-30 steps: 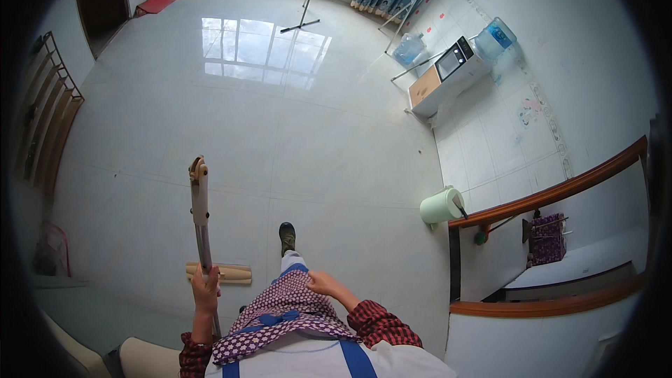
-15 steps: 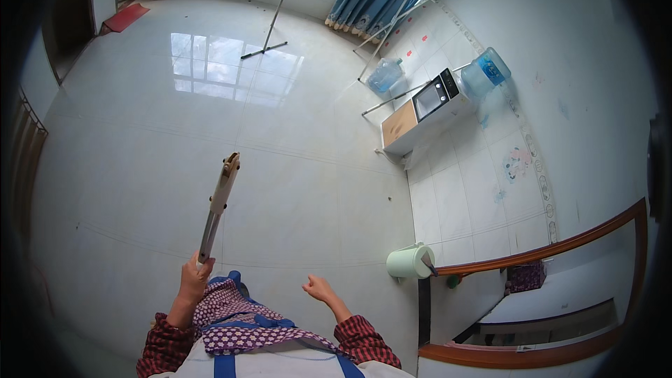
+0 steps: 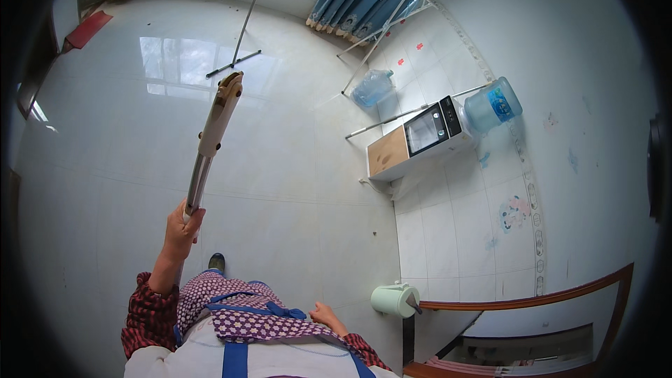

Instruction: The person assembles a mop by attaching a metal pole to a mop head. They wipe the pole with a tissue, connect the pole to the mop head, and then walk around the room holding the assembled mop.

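Step in hand: a mop handle (image 3: 210, 136) is held raised in the left hand (image 3: 183, 222), its beige head end pointing up and away over the tiled floor (image 3: 294, 189).
Left fingers: wrapped tight around the metal shaft at its lower end.
Right hand (image 3: 325, 315): empty, at waist level; fingers loosely curled, apart from the handle.
Surroundings: a second mop (image 3: 238, 35) lies on the floor, well apart.
Next move, judged: steady control of the long handle is called for; support from the right hand would help.
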The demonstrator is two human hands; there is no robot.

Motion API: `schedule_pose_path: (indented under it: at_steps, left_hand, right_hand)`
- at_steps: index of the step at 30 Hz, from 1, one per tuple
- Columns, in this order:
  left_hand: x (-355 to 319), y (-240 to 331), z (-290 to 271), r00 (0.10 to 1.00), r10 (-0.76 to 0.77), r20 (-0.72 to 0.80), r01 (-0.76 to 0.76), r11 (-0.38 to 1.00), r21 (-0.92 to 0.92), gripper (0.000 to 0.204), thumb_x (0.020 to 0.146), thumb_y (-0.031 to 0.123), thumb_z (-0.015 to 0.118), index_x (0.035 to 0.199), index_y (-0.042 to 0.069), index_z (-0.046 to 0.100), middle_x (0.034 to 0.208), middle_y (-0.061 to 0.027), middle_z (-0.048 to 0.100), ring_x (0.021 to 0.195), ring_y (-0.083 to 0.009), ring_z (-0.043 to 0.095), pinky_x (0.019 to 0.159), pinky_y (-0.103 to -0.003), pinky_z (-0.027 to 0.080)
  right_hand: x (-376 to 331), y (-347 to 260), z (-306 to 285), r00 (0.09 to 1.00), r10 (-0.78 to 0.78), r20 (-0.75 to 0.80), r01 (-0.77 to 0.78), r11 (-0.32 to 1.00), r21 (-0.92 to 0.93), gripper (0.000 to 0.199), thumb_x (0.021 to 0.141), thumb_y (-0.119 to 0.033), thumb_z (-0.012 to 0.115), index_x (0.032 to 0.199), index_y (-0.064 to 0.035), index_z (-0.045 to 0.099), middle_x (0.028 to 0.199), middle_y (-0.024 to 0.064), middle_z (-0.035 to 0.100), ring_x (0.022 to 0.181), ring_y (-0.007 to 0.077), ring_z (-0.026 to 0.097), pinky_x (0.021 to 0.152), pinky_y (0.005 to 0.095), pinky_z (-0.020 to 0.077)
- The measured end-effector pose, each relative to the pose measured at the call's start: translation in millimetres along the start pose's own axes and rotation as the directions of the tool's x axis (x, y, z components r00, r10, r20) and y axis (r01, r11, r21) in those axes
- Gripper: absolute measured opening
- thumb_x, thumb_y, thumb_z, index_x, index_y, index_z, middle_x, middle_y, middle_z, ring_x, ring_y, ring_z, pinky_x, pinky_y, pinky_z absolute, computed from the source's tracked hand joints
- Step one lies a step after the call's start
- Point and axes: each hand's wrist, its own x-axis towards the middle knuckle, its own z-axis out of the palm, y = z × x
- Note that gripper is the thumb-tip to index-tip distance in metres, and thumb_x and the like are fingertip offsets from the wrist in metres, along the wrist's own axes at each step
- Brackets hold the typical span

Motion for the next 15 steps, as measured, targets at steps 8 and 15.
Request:
schedule_pose_path:
  at_steps: [8,15]
  left_hand:
    - [236.3,73.1,114.5,0.979,0.072,0.19,-0.08,0.996,0.034,0.014,0.09,0.017,0.057,0.084,0.008,0.049,0.056,0.0049,0.041,0.044,-0.0031,0.038,0.039,-0.021,0.033]
    - [416.2,103.4,209.2,0.969,0.116,0.22,-0.141,0.985,0.103,0.01,0.087,0.013,0.055,0.084,0.006,0.048,0.057,0.0041,0.043,0.045,-0.0034,0.04,0.039,-0.021,0.035]
  right_hand:
    - [105.6,-48.1,-79.5,0.988,0.153,0.005,-0.152,0.986,-0.064,0.043,0.078,-0.033,0.06,0.1,0.0037,0.054,0.088,0.0228,0.064,0.08,0.034,0.065,0.072,0.0404,0.0502]
    - [281.5,-122.8,-227.4,0.997,0.047,0.054,-0.04,0.991,-0.126,0.035,0.078,-0.029,0.057,0.097,-0.0007,0.056,0.087,0.0222,0.064,0.083,0.0325,0.064,0.073,0.0428,0.05]
